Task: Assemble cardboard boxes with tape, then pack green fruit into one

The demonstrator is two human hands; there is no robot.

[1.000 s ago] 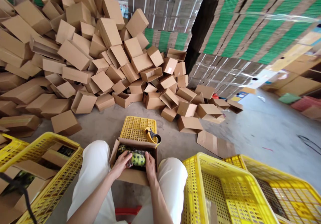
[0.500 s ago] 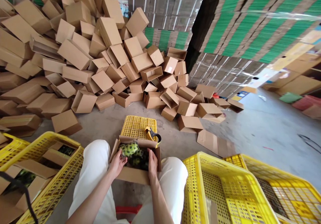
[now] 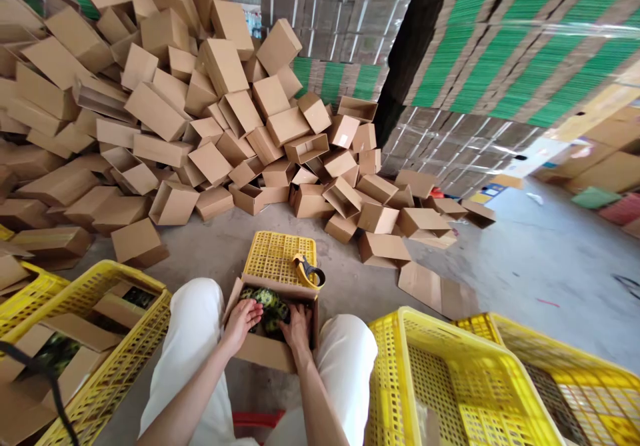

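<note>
An open cardboard box (image 3: 265, 355) rests between my knees, holding dark and green mottled packets in clear wrap. My left hand (image 3: 243, 323) is over the box's left side, fingers stretched out beside a green patterned packet (image 3: 267, 297). Whether those fingers touch the packet, I cannot tell. My right hand (image 3: 299, 331) reaches inside at the right, fingers spread and pointing down onto the contents. Just beyond the box, a yellow and black tape dispenser (image 3: 307, 271) sits on an upturned yellow crate (image 3: 270, 251).
Yellow crates flank me: one on the left (image 3: 107, 273) holds filled boxes, and one on the right (image 3: 403, 329) has some cardboard inside. A large heap of empty cardboard boxes (image 3: 210, 163) spreads ahead. Flat cardboard stacks (image 3: 505, 53) rise behind at the right.
The green packet, held up by my left hand before, now lies lower in the box. My left fingers have loosened from it. My right hand has moved from the box's right edge inward.
</note>
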